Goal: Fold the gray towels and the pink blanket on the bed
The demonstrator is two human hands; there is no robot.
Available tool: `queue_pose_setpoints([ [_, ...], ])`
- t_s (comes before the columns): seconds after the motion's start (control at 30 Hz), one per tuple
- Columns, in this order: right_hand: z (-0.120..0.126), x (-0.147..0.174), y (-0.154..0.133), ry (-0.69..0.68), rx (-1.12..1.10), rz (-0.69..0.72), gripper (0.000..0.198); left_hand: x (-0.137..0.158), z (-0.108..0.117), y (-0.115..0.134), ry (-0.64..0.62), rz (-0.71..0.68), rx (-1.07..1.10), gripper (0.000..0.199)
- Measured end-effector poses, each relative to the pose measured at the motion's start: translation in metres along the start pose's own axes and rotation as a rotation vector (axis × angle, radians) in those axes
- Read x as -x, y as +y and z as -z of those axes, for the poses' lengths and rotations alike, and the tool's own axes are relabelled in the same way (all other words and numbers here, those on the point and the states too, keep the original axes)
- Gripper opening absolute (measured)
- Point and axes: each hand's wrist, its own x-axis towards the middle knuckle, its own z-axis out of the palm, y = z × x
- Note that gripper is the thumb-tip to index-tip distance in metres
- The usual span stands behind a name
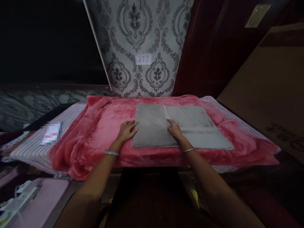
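Note:
A grey cloth (152,129) with a soft, smooth-looking surface lies on a pink plush blanket (109,120). Its left part is folded over into a flap, and the flap's edge runs down the middle. The right part (204,117) lies flat, with a faint crease across it. At the cloth's left edge rests my left hand (127,130), fingers spread, touching the edge and the blanket beside it. My right hand (175,129) lies on the cloth by the flap's edge, index finger and thumb apart; its other fingers are mostly hidden. A bangle circles each wrist.
A striped cloth (73,110) shows under the blanket. A blurred white item (51,133) lies at the left. A large cardboard box (268,85) leans at the right. Behind are a dark screen (47,41) and patterned wallpaper (140,28). A power strip (19,199) sits lower left.

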Motion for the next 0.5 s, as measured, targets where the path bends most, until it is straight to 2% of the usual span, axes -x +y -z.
queue_pose_setpoints([
  [0.17,-0.001,0.0,0.001,0.008,0.021,-0.001,0.069,-0.001,0.0,0.001,-0.009,-0.095,-0.014,0.052],
  [0.37,0.004,-0.028,-0.009,0.058,0.002,0.017,0.056,-0.001,0.001,-0.004,-0.057,-0.149,-0.016,0.058],
  [0.5,0.0,-0.036,-0.011,0.093,0.0,0.024,0.057,0.0,0.001,-0.006,-0.059,-0.173,-0.046,0.062],
])
